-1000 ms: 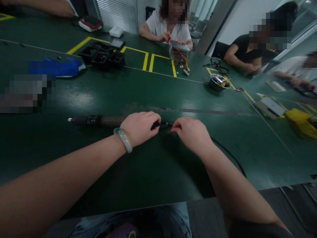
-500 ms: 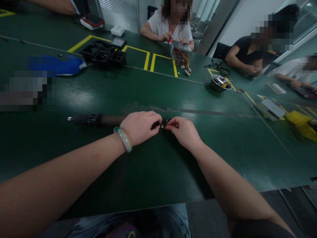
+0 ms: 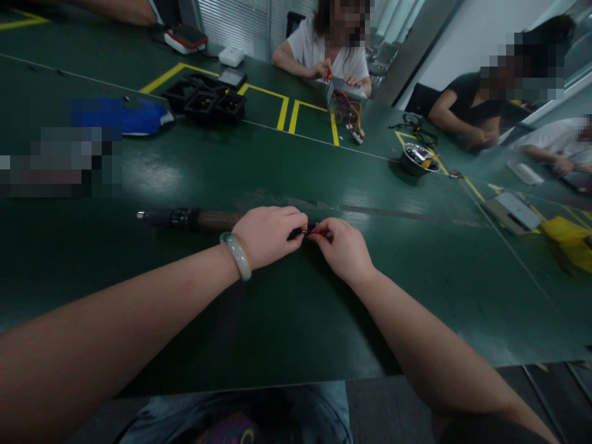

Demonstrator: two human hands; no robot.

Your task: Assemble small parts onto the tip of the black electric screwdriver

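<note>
A dark tubular rod (image 3: 215, 221) lies across the green table, with black ringed collars and a short silver tip at its left end. My left hand (image 3: 271, 236), a pale bangle at its wrist, lies over the rod's right part. Its fingers are closed on a small black piece (image 3: 294, 234) at that end. My right hand (image 3: 341, 246) is closed in a pinch at a tiny gold-coloured bit (image 3: 305, 232) beside the left fingertips. What exactly the right fingertips hold is too small to make out.
Black parts trays (image 3: 203, 105) and a blue cloth-like item (image 3: 139, 117) lie at the back left. A metal bowl (image 3: 419, 161) with parts stands right of centre, with a yellow bin (image 3: 568, 240) farther right. Across the table, a person (image 3: 319, 52) handles a metal box with wires (image 3: 346, 102).
The whole view has shifted slightly to the right. Both hands stay at the same spot on the rod, and the gold-coloured bit shows less between the fingertips.
</note>
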